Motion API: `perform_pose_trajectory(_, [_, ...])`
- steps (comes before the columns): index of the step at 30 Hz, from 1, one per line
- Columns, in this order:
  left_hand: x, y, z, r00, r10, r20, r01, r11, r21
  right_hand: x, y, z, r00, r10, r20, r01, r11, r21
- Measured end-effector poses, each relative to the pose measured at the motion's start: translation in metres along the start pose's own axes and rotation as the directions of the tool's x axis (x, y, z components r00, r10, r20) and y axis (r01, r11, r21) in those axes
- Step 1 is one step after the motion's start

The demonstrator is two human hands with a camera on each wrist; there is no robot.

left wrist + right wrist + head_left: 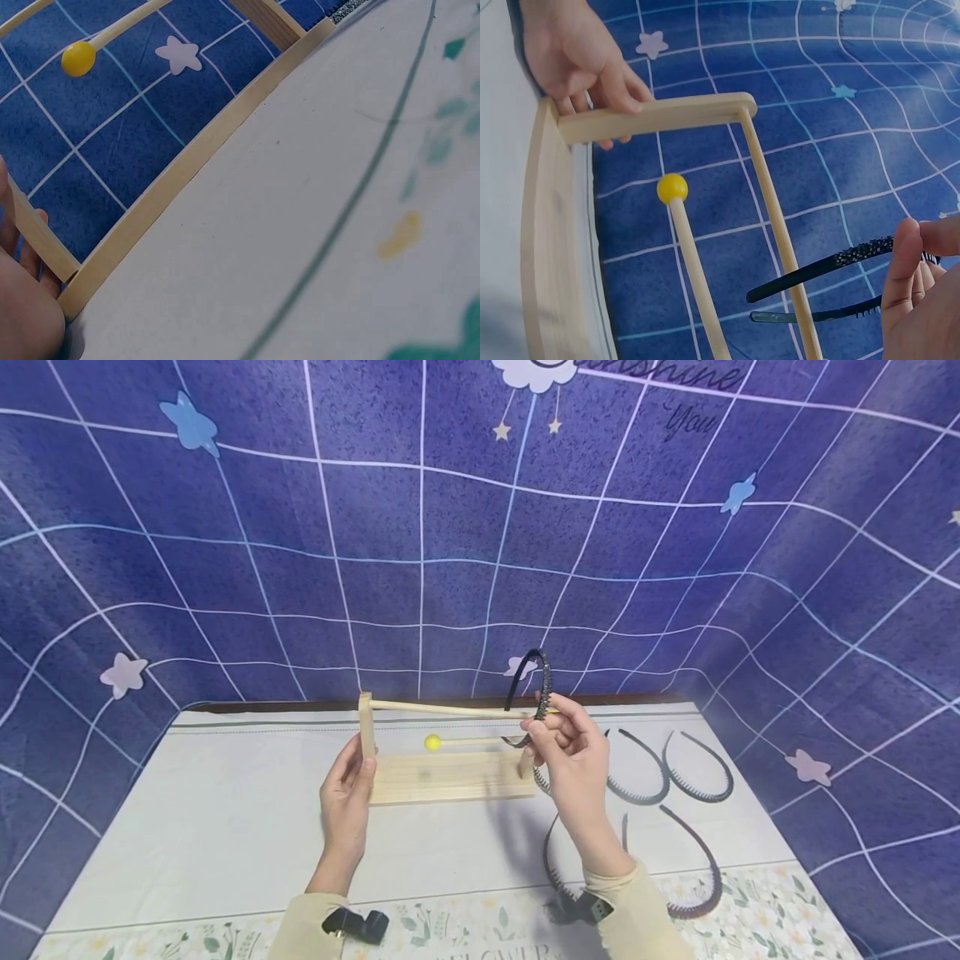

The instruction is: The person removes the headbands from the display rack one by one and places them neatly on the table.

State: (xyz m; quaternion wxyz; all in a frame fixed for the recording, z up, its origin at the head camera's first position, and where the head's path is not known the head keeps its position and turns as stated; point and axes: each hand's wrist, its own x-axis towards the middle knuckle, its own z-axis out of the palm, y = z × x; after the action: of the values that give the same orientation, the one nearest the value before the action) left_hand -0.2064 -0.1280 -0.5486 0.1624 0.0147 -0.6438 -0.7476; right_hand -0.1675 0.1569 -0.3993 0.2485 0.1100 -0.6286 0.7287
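Observation:
My left hand [345,797] holds the left upright [367,731] of a wooden stand, thumb on the near side. The stand has a flat base [450,781], an upper rod [450,709] and a lower rod tipped with a yellow ball [432,742]. At the stand's right end, my right hand [581,768] pinches a black headband [821,268] with small sparkling bits between thumb and fingers. In the right wrist view the upper rod [769,195] passes between the headband's two arms. My right hand hides most of the stand's right end in the head view.
Several dark toothed headbands lie on the white table cloth to the right, among them a black one [699,795] and a brownish one [693,912]. A purple-blue gridded curtain [465,527] hangs behind the table. Floral print [420,927] covers the near edge.

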Motion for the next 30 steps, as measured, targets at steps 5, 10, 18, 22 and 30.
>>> perform_pose_trajectory(5, [0.0, 0.001, 0.0, 1.0, 0.0, 0.003, 0.0, 1.0, 0.016, 0.002, -0.001, -0.01, 1.0, -0.008, -0.02, 0.008, 1.0, 0.011])
perform_pose_trajectory(10, [0.0, 0.001, 0.0, 1.0, 0.001, 0.002, -0.001, 1.0, 0.013, 0.003, -0.002, -0.018, 0.999, -0.01, -0.033, 0.011, 1.0, 0.016])
perform_pose_trajectory(18, [0.0, 0.002, 0.0, 1.0, 0.0, -0.006, 0.001, 1.0, 0.009, 0.003, -0.004, -0.027, 0.999, -0.028, -0.042, 0.028, 0.999, 0.015])
perform_pose_trajectory(22, [0.0, 0.001, 0.0, 1.0, -0.005, -0.004, 0.005, 1.0, 0.012, 0.004, -0.005, -0.031, 0.998, -0.02, -0.061, 0.021, 1.0, 0.014])
perform_pose_trajectory(30, [-0.001, 0.004, 0.0, 1.0, -0.001, -0.009, 0.001, 1.0, -0.004, 0.005, -0.01, -0.044, 0.995, 0.001, -0.095, -0.003, 1.0, -0.029])
